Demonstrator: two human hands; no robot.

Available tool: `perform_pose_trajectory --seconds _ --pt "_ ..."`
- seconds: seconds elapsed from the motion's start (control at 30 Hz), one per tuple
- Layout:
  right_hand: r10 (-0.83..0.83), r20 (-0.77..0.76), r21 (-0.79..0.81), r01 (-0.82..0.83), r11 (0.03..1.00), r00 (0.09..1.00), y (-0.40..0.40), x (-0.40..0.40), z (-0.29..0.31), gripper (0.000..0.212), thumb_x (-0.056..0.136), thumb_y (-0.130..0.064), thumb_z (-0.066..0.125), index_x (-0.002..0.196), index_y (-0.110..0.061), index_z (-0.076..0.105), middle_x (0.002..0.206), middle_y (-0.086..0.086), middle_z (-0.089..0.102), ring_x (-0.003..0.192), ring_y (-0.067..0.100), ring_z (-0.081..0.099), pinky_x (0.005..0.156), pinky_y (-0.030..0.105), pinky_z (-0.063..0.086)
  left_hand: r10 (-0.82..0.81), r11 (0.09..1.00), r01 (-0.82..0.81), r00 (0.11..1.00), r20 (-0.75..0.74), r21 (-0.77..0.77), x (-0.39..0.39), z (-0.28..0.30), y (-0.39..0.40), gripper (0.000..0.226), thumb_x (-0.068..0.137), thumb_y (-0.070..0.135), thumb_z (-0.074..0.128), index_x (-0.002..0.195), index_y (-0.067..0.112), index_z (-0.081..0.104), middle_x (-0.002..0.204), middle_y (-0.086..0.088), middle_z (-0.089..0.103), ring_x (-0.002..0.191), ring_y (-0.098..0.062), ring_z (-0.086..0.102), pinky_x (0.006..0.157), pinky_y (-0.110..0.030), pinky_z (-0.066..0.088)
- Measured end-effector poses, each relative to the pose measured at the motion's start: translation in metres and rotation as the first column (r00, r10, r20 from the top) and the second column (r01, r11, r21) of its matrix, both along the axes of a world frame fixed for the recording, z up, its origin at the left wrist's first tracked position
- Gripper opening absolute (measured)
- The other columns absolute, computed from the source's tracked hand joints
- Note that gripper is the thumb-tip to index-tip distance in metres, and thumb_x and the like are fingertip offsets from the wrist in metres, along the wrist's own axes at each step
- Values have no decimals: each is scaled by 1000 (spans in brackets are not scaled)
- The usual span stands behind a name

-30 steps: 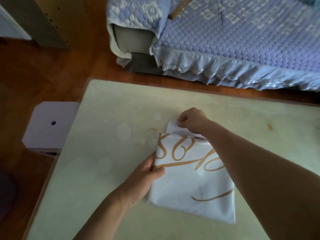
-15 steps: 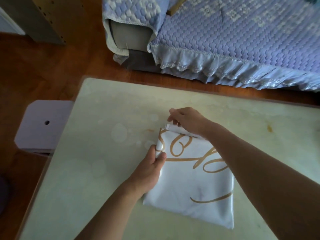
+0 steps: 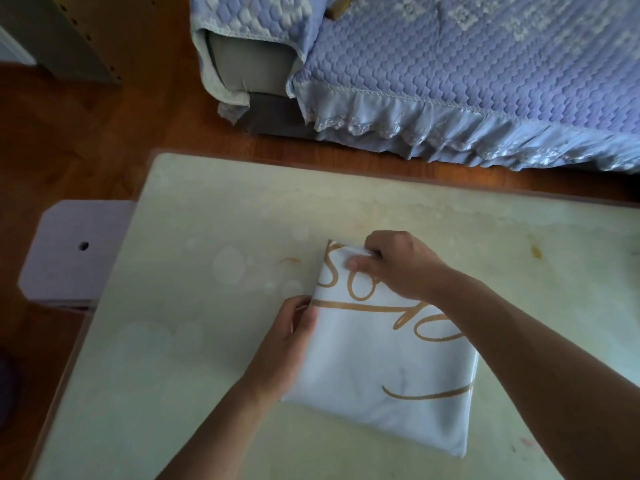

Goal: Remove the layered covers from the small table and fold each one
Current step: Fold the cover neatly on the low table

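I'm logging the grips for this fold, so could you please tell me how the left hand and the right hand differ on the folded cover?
The left hand grips the folded cover at its left edge, midway along; the right hand pinches its far corner. The left hand comes in from the near side, while the right arm crosses over the cover's printed top. Both are closed on the cover, which lies on the table.

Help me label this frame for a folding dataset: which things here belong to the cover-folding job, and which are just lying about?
Part of the job:
- folded white cover with gold lettering
- left hand gripping its left edge
- right hand pinching its far corner
- small table under it

Just lying about:
- sofa with lilac quilted throw
- pale stool beside the table
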State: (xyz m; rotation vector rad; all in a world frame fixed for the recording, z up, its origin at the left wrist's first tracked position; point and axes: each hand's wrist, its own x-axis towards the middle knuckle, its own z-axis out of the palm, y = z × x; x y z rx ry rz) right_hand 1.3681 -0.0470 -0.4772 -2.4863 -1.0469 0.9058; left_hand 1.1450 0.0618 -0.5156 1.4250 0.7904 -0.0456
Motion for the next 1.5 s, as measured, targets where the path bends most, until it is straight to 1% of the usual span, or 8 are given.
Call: perform_pose_trajectory --seconds 0.2,0.3,0.43,0.67,0.83,1.13,1.3,1.5 --pt "150 288 -29 -148 989 946 5 -9 -50 42 104 -52 30 102 -18 55 103 0 50 100 24 53 81 40 46 -7 921 -4 1000 28 390 -13 -22 -18 41 102 27 43 143 33 48 129 11 64 117 -1 60 101 -20 45" --pt "108 463 58 -152 987 880 3 -15 -72 38 105 -46 36 97 -14 55 99 7 52 92 30 54 78 44 47 -30 691 -37 996 80 722 -18 -33 -29 47 98 7 46 142 22 52 121 -1 58 110 -5 52 99 -8 36" --pt "92 627 169 -251 953 774 4 -16 -86 34 105 -37 43 89 -10 57 88 11 55 77 33 54 68 43 45 -71 564 -28 994 82 825 -20 -42 -29 48 95 0 42 139 10 56 110 -6 50 101 -18 52 94 -26 43" --pt "110 534 187 -244 952 838 7 -9 -76 33 102 -43 47 104 -12 57 92 7 63 84 32 60 70 40 47 -182 299 289 953 -243 909 -8 -29 -32 70 80 -5 36 148 9 48 134 -22 49 102 -39 54 89 -47 49" --pt "-19 349 334 -106 937 937 8 -5 -81 27 95 -43 60 97 -17 60 91 -1 64 87 26 59 73 35 44 -412 75 406 844 -343 911 17 -26 -34 59 89 15 45 146 -1 49 159 -21 35 149 -38 32 120 -50 29" --pt "-166 564 325 -32 945 809 -17 -24 -77 29 93 -35 55 101 -12 70 100 10 57 91 31 51 74 41 42 -349 120 448 855 -385 886 49 -43 -26 71 94 33 45 158 6 29 166 -20 18 155 -32 16 121 -46 27" --pt "-184 440 320 38 947 879 -38 -25 -80 24 96 -34 57 105 -14 67 98 6 56 95 28 50 83 44 45 -45 461 67 998 -52 885 67 -26 -13 48 95 30 61 132 -1 55 112 -21 62 104 -40 54 93 -48 44" --pt "-272 332 462 96 882 903 -39 -24 -80 28 93 -38 61 102 -12 69 94 3 62 89 25 53 84 42 48 153 781 66 944 -293 621 111 -4 3 28 97 31 62 109 7 69 103 -14 73 101 -33 66 82 -36 46"
